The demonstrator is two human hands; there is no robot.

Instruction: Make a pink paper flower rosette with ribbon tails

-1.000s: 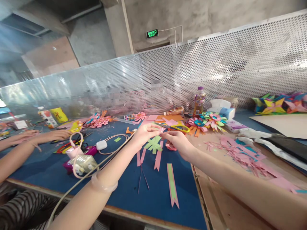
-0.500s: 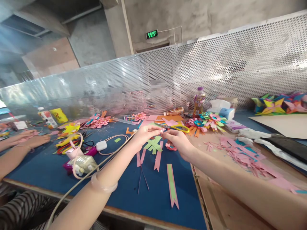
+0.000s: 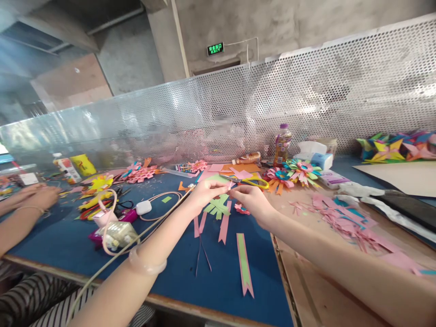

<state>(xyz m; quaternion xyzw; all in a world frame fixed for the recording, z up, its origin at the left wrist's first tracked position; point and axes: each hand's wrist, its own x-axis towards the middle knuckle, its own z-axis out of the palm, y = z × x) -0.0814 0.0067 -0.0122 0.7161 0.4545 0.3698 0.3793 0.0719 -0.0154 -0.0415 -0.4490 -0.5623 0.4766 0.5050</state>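
Observation:
My left hand [image 3: 208,190] and my right hand [image 3: 252,200] meet over the blue table, fingertips pinched on a small piece of pink paper [image 3: 231,185]. Just beneath them lies a green paper flower [image 3: 218,207] with pink paper strips [image 3: 224,227] and two thin dark strands [image 3: 203,259] below it. Close under my right hand is a small pink-red paper flower [image 3: 241,209]. Yellow-handled scissors [image 3: 259,182] rest behind the hands. Nearer to me lies a notched pink strip with a green strip on top [image 3: 244,263].
Cables and a white charger [image 3: 143,207] lie left, beside a plastic-wrapped bundle [image 3: 119,234]. Another person's hands [image 3: 42,200] work at far left. Paper flowers [image 3: 303,172], a bottle [image 3: 282,144] and pink scraps [image 3: 354,227] are right. A perforated metal screen [image 3: 218,104] stands behind.
My hands stay almost in place, with slight finger shifts around the pink paper. At far left, the other person's hands have drawn closer together.

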